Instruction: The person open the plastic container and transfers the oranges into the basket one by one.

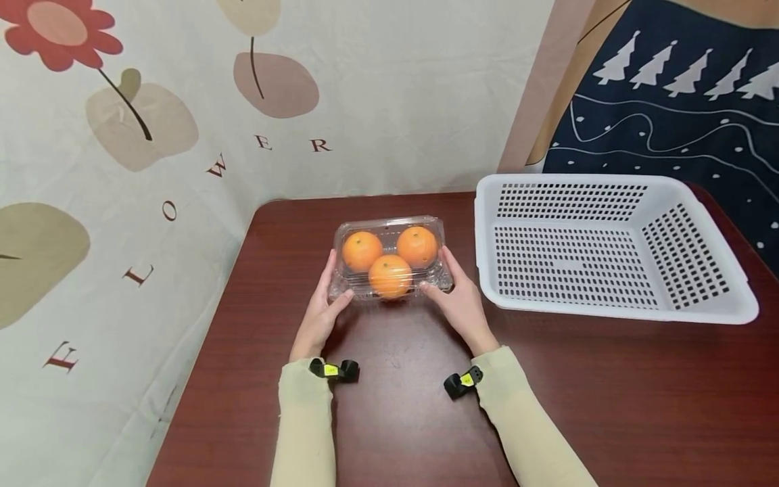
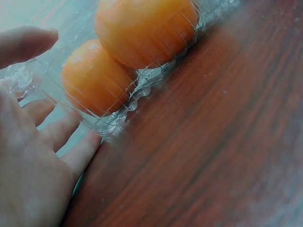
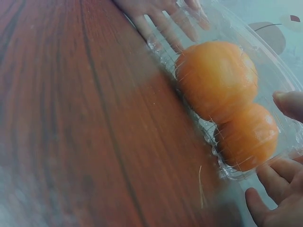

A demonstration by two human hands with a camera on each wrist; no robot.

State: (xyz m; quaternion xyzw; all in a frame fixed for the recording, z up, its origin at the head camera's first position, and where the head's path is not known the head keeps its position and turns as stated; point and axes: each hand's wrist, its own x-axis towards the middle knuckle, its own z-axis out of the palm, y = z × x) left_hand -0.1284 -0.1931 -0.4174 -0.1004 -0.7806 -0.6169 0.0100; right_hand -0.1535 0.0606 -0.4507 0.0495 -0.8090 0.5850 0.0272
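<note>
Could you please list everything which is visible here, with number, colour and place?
Table: one, reddish brown, in the foreground.
Basket: one, white, on the table's right part.
Plastic container: one, transparent, left of the basket.
Oranges: three, orange, inside the container.
Flower cloth: one, off-white, behind and left of the table.
Tree cloth: one, dark blue, upper right.
Strip: one, tan, between the two cloths.
Wrist devices: two, black with yellow labels, one on each wrist.
Sleeves: two, pale yellow, on both forearms.
Left grip: one, bare, on the container's left side.
Right grip: one, bare, on its right side.
</note>
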